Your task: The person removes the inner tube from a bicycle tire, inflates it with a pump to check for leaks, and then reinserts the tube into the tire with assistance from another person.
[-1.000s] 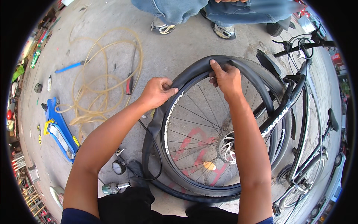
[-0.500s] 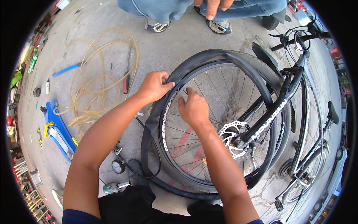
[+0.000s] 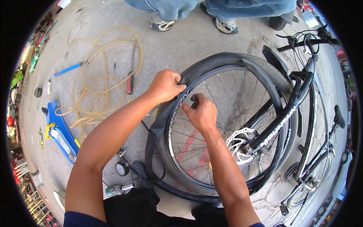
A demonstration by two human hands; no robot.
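Note:
A black inner tube [image 3: 217, 59] lies loosely around a bicycle's front wheel, bulging over the rim [image 3: 170, 136] and tire [image 3: 185, 181]. The far left side of the rim is where my left hand [image 3: 166, 86] works, closed with thumb and fingers pinching the tube. Just inside the rim, over the spokes, hovers my right hand [image 3: 202, 113]. Its thumb and bent fingers are apart, and I see nothing between them; the thumb tip is close to the rim. The wheel still sits in the fork [image 3: 278, 123], beside the silver brake disc [image 3: 238, 145].
Left of the wheel lie a coiled clear hose [image 3: 107, 89], a red-handled screwdriver [image 3: 130, 83], a blue-handled tool [image 3: 68, 70] and a blue foot pump [image 3: 60, 132]. A pressure gauge [image 3: 121, 168] is near my knee. The bicycle frame [image 3: 308, 132] extends right. A person in jeans [image 3: 249, 9] crouches opposite.
My left hand keeps its pinch on the tube. My right hand's fingers have curled more, near the rim. The other person's hand has left the view. The whole picture has shifted slightly.

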